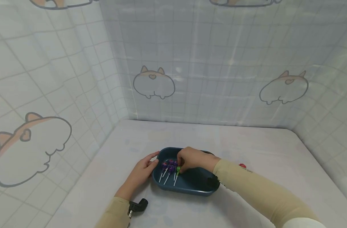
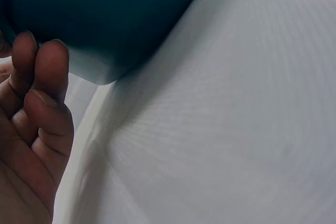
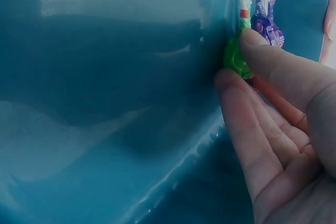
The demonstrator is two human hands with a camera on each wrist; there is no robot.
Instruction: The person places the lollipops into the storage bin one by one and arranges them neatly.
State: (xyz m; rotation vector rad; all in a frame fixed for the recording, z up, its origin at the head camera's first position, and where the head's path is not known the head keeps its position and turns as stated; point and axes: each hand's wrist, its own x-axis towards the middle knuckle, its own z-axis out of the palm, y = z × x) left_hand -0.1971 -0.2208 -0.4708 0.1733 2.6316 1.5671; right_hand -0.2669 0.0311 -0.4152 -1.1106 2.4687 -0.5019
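Observation:
A dark blue plastic basin [image 1: 187, 191] sits on the table. My right hand [image 1: 190, 158] reaches into it and pinches the green-wrapped head of a lollipop [image 3: 234, 59] between thumb and fingers. The white stick of this lollipop points toward me in the head view. Beside it, on the basin's left side, lie several purple-wrapped lollipops [image 1: 171, 167], sticks also toward me. My left hand [image 1: 142, 171] touches the basin's left end from outside, its fingertips against the rim and outer wall. In the left wrist view its thumb cannot be made out.
A small red-wrapped thing [image 1: 242, 165] lies on the table, partly hidden behind the right sleeve. The table [image 1: 150, 133] has a pale cloth. White grid-patterned curtains [image 1: 204, 63] stand at the back and both sides. A black wrist device [image 1: 139, 205] sits on the left wrist.

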